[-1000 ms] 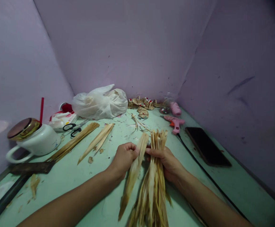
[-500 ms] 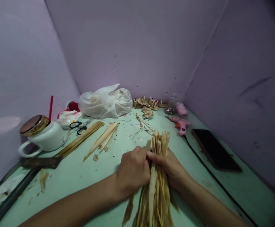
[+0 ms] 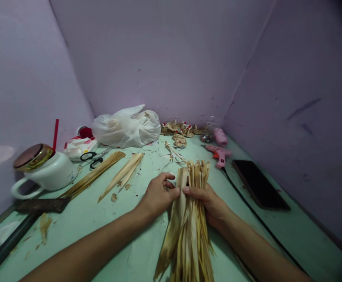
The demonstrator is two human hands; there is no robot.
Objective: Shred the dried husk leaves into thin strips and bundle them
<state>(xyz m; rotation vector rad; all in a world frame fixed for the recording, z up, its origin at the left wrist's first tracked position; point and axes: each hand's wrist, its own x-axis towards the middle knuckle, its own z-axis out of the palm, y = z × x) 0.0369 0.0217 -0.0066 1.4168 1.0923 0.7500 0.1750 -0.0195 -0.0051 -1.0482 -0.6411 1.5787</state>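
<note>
A thick bundle of dried leaf strips (image 3: 190, 231) lies on the pale green table (image 3: 106, 227) in front of me. My right hand (image 3: 210, 203) is wrapped round the bundle near its upper end. My left hand (image 3: 157, 194) pinches the leftmost wide strip (image 3: 175, 219) against the bundle, thumb and fingers closed on it. The strips' cut tops fan out just above both hands.
Loose strips (image 3: 120, 174) and a longer bunch (image 3: 93, 176) lie to the left, by black scissors (image 3: 91, 158), a white lidded mug (image 3: 46, 172) and a plastic bag (image 3: 126, 127). A pink glue gun (image 3: 219, 153) with cord, a phone (image 3: 259, 184) and woven pieces (image 3: 178, 131) sit right and back.
A second ago my left hand held one wide strip apart from the bundle. It has brought that strip in against the bundle's left side, and the bundle now lies gathered.
</note>
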